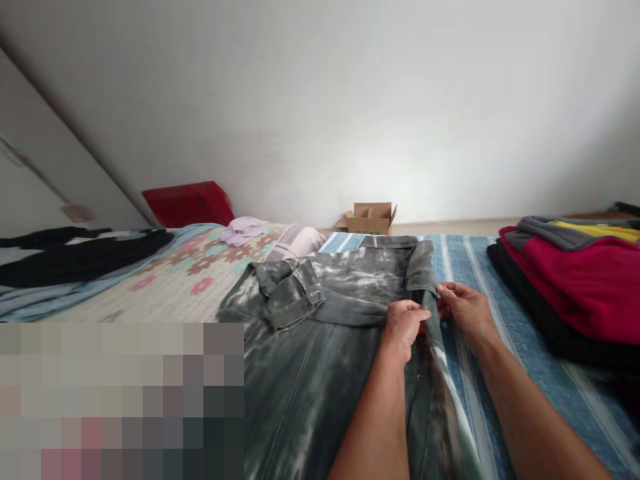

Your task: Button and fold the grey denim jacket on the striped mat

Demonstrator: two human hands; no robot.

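Observation:
A grey-black tie-dyed denim jacket (310, 373) lies spread on the bed, its collar at the far end. One sleeve (295, 300) is folded across the jacket's back, with the buttoned cuff toward the left. At the jacket's right edge my left hand (404, 325) pinches the cloth between thumb and fingers. Just to the right, my right hand (465, 308) grips the same edge with its fingertips. Between the two hands the fabric is gathered into a narrow fold.
Folded clothes (575, 287), crimson, grey and black, are stacked on the right over a blue striped sheet (465, 260). Behind stand an open cardboard box (370, 219) and a red case (187, 203). Dark garments (85, 257) and a lilac cloth (244, 231) lie left. A pixelated patch hides the lower left.

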